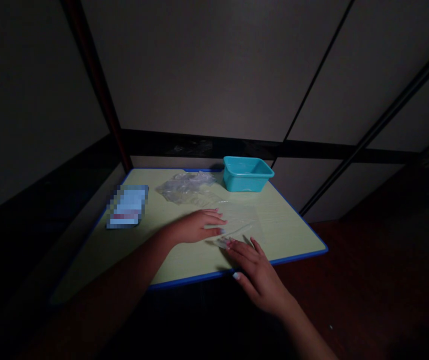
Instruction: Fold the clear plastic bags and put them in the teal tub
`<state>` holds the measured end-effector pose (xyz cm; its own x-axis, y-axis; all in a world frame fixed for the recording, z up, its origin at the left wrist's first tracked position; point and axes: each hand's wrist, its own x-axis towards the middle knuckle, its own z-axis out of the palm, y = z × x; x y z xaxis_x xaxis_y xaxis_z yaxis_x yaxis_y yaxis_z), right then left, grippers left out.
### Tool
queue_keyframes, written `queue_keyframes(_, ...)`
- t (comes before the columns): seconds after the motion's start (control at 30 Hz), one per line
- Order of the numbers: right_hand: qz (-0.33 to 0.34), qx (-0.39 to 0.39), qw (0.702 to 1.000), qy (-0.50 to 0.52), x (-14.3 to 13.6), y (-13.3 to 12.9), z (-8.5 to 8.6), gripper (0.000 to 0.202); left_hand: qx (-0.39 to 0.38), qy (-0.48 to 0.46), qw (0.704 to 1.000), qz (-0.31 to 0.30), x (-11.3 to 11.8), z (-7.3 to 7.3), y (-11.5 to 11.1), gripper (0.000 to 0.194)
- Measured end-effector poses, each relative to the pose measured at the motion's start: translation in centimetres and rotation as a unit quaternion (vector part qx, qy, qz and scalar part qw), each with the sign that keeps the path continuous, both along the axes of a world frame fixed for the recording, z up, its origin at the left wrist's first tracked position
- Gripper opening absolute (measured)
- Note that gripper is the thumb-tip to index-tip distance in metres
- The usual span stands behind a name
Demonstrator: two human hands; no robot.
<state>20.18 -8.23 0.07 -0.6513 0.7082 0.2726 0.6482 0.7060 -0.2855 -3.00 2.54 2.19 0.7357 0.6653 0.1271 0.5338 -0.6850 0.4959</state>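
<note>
Palm down, my right hand (259, 275) is nearest, over the table's (289, 227) near edge, thumb apart, fingers extended, fingertips at the film's (248, 215) near edge; left hand (195, 226) just beyond, fingers loosely spread, pinching nothing. Film lies flattish on the table ahead of me: smoothing, I judge, next stroke wanting light, level fingertips. Farther: crumpled plastic (184, 187), blue tub (246, 182) to its right.

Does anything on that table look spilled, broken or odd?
Nothing looks spilled or broken. The oddest spot is the phone-like object at the left of the table: blocky pixels cover it, hiding its details. Beyond the left hand, the clear plastic pile looks untidy because it lies crumpled; the teal basket stands upright.
</note>
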Motion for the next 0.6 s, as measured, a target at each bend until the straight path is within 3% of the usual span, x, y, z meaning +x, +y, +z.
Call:
queue_keyframes(0.1,-0.005,-0.016,0.999,0.046,0.3,0.6,0.2,0.045,-0.032,-0.08,0.995,-0.054,0.5,-0.3,0.0,0.042)
queue_keyframes(0.2,-0.018,-0.035,0.995,0.095,0.5,1.5,0.4,0.043,-0.036,-0.117,0.991,-0.061,1.0,-0.8,-0.2,0.04)
queue_keyframes(0.33,-0.037,-0.068,0.986,0.15,0.6,2.6,0.6,0.039,-0.04,-0.143,0.989,0.013,1.6,-1.2,-0.3,0.034)
queue_keyframes(0.4,-0.044,-0.082,0.978,0.185,0.6,3.2,0.7,0.037,-0.068,-0.167,0.982,0.048,1.8,-1.4,-0.3,0.04)
queue_keyframes(0.6,-0.046,-0.119,0.958,0.257,1.1,4.9,1.0,0.035,-0.122,-0.192,0.973,0.043,1.7,-1.2,-0.5,0.064)
